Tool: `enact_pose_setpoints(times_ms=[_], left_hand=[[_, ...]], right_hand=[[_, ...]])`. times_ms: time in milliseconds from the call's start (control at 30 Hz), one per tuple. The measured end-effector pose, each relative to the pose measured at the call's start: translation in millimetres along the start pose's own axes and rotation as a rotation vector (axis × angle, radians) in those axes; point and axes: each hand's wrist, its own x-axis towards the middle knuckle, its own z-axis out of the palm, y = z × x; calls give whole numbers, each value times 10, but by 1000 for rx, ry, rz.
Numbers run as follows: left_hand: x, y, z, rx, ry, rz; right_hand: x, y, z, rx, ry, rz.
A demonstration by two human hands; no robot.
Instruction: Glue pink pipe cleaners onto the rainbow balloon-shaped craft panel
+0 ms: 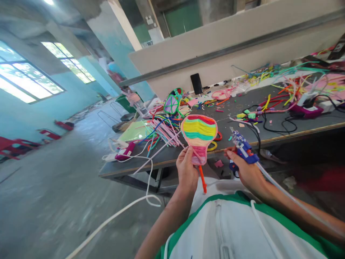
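My left hand (187,171) pinches the lower left edge of a bulb-shaped craft piece (199,131), filled with bands of red, yellow, green, cream and pink strands inside a pink rim. An orange pipe cleaner stem (202,180) hangs from its bottom end. A pale pipe cleaner (159,153) slants from near the piece toward the lower left. In my right hand (244,167) is a blue glue gun (242,145), its nozzle pointing up and left, apart from the craft piece. A clear stick or cord trails back from the gun along my right forearm.
On the dark table (226,111) lie a bundle of pink pipe cleaners (165,133), a green framed piece (171,104), purple power strips (307,109) with cords, and scissors with a yellow handle (212,146). A phone (196,83) leans on the back board. A white cable (115,217) crosses lower left.
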Motion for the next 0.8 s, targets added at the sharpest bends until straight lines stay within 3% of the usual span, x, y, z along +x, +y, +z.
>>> enact_pose_setpoints(times_ms=[167, 267, 433, 800], left_hand=[[-86, 69, 199, -81, -72, 18], [-147, 113, 250, -91, -88, 7], [-218, 86, 235, -96, -99, -13], [-311, 0, 210, -39, -149, -68]], right_hand=[[-80, -94, 238, -15, -59, -135], [-128, -128, 312, -11, -101, -141], [-143, -101, 325, -156, -41, -186], [-180, 29, 303, -162, -133, -381]])
